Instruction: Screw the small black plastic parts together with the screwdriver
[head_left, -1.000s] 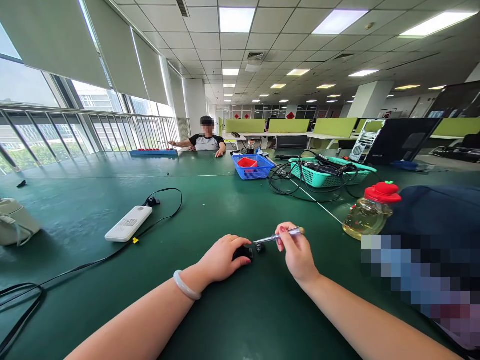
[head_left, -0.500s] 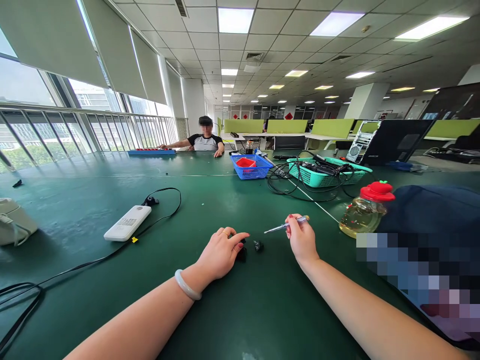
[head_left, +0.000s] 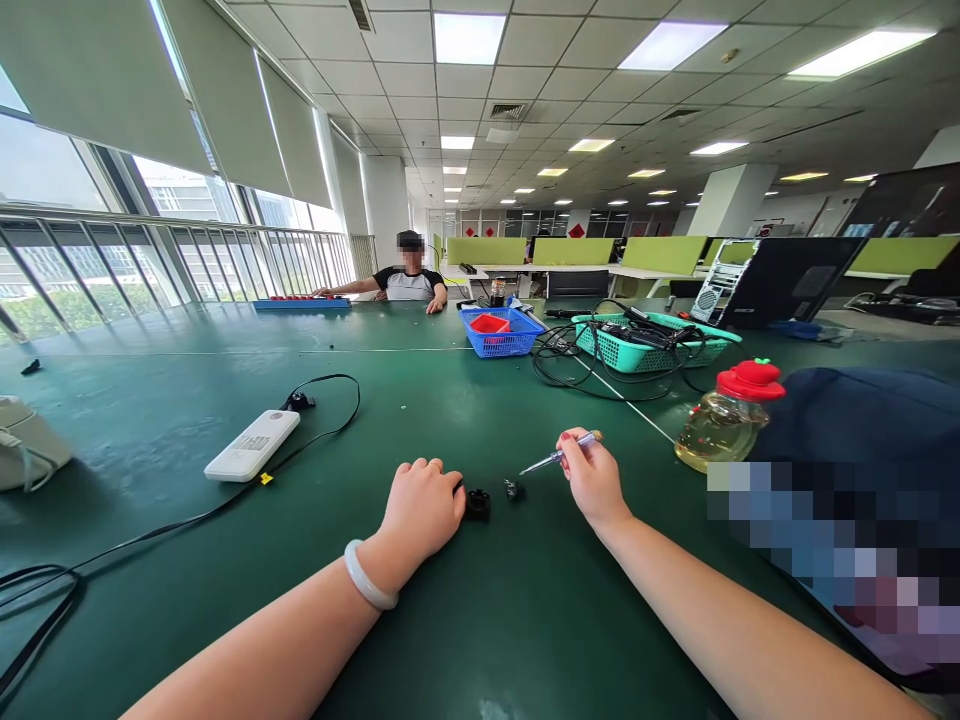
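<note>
My right hand grips a slim screwdriver with a clear handle, its tip pointing left and down. Just below that tip lies a small black part with shiny metal bits, resting on the green tabletop. Farther left sits a black block-like piece with a rounded hollow. Beside that piece, my left hand is closed with its fingers curled downward. A bit of something dark shows at its fingertips, but what it holds is hidden under the hand.
A white power bank with a black cable lies to the left. Toward the back stand a blue basket and a teal basket of cables. At right are a red-lidded bottle and a dark cap. A person sits across the table.
My left hand has drawn back leftward and its fingers have curled in, uncovering the black block-like piece. My right hand and the screwdriver have shifted slightly left, closer to the small part.
</note>
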